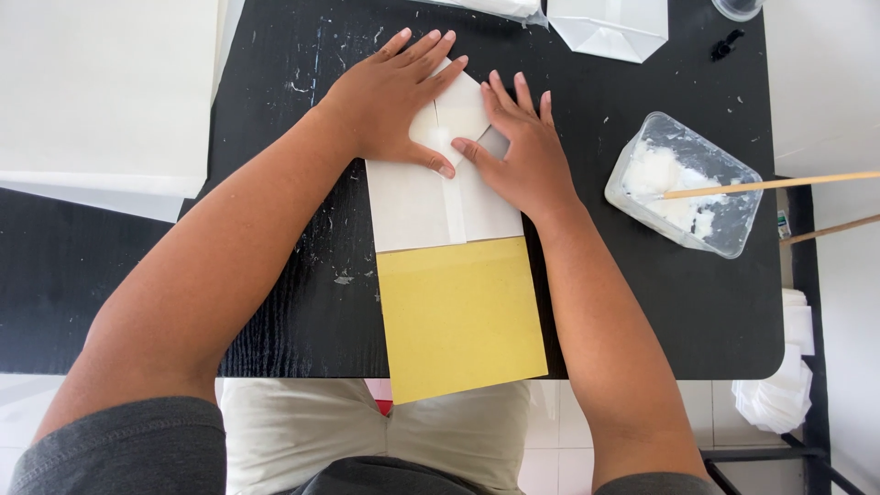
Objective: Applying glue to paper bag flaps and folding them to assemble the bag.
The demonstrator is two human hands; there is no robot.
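Both hands flat on the folded white paper (431,197), fingers spread, pressing, gripping nothing. Left hand (390,96) on the paper's far-left folds, right hand (522,151) on its far-right edge, thumbs nearly touching at the centre seam. Yellow card (458,316) sticks out of the paper's near end. Paste tub (683,183) with a stick (779,183) well right of the paper, on the black table (275,275).

Black table (275,302), clear tub of white paste (683,183) with wooden stick (779,183), white paper stack (101,92), folded white bag (612,27)
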